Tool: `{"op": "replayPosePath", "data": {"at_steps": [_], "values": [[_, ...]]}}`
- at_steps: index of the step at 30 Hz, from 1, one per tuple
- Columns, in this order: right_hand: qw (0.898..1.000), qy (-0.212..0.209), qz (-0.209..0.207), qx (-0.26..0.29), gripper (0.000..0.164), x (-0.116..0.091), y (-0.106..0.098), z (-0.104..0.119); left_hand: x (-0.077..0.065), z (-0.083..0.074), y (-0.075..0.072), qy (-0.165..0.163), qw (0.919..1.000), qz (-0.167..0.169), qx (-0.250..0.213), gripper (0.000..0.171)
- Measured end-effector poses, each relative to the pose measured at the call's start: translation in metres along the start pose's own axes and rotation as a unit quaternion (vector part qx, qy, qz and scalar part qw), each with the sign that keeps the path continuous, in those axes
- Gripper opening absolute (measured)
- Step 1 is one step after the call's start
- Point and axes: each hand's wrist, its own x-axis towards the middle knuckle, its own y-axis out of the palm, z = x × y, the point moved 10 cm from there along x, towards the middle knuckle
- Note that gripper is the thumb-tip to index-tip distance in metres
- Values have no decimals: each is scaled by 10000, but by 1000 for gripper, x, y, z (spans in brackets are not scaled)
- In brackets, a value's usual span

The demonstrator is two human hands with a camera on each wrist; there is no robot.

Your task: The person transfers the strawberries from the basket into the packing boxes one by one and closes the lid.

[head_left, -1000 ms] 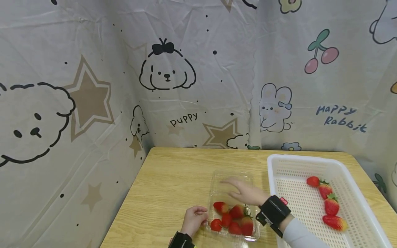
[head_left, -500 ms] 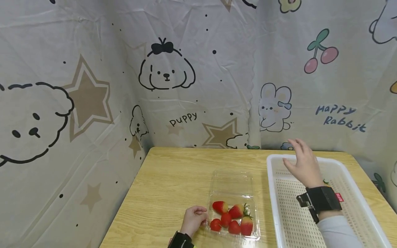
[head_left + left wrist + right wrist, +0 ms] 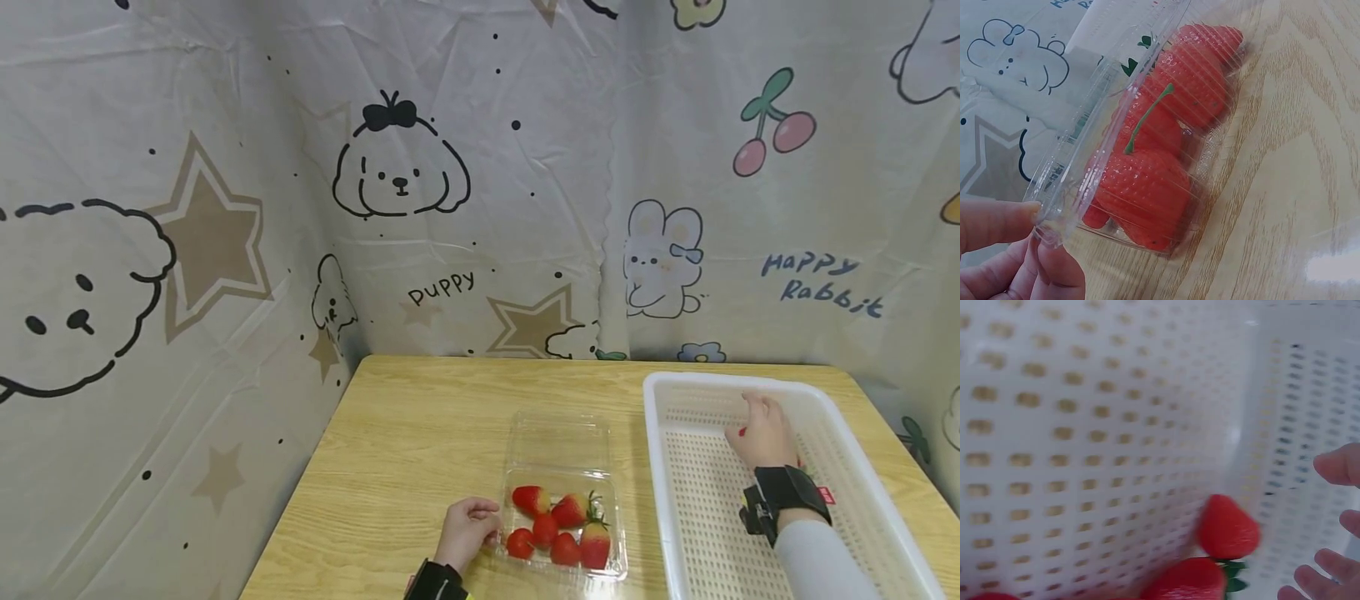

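Note:
In the head view my left hand (image 3: 468,533) is at the left side of a clear plastic clamshell box (image 3: 561,446), whose lid lies back. The left wrist view shows thumb and fingers pinching the box's rim (image 3: 1054,219). Several red strawberries (image 3: 545,530) lie in its lower half, some with green leaves. My right hand (image 3: 763,433) reaches down into a white perforated basket (image 3: 656,467), partly hiding the strawberries there. From the right wrist, its fingers (image 3: 1335,565) appear spread, with a gap between them and a strawberry (image 3: 1227,528) near the basket wall.
The wooden table (image 3: 405,450) extends left of the box. Behind it hangs a white cloth (image 3: 480,217) printed with cartoon animals, and the basket's raised rim borders the right side. A black strap with a camera (image 3: 787,500) sits on the right wrist.
My right hand has left the space above the box, swung right over the basket and lowered into it. My left hand has stayed at the box.

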Motion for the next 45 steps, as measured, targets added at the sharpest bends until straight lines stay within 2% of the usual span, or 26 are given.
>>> {"op": "replayPosePath", "data": {"at_steps": [5,8,9,12,15,16,19,26,29,31,35,38,42,45], "values": [[9973,289,673,21,61,-2,25,-20,0,2,-1,-43,10000,-6,-37,24],[9959,453,785,24,58,-2,33,-29,3,6,-2,132,9999,-35,-104,21],[9957,478,794,-21,57,-2,36,-32,6,7,-2,326,9993,9,-166,19],[9951,506,806,-252,50,-2,44,-39,7,8,-2,444,9987,16,-236,17],[9951,430,780,-433,45,-5,48,-40,5,7,-2,237,9995,9,-196,19],[9953,389,764,-460,43,-6,48,-39,2,5,-2,38,9999,-42,-130,22],[9958,314,711,-479,37,-9,48,-36,-1,1,-1,-145,9999,-45,-30,24],[9943,376,821,-570,33,-9,52,-37,-13,-23,0,-59,10000,-31,-11,24],[9935,399,878,-603,34,-8,52,-38,-15,-24,0,-91,10000,-20,2,24],[9937,374,865,-600,35,-7,50,-37,-10,-16,0,-133,9999,-7,-6,23],[9976,125,563,-385,36,-4,34,-21,1,3,0,-196,9998,-23,6,23],[9996,-141,163,-154,35,-1,14,0,3,7,0,-185,9998,-41,14,23],[9980,-534,-283,183,34,6,-14,40,5,9,0,-164,9999,-31,-20,23],[9923,-983,-570,484,34,9,-34,78,6,10,0,-150,9999,-16,-54,23]]}}
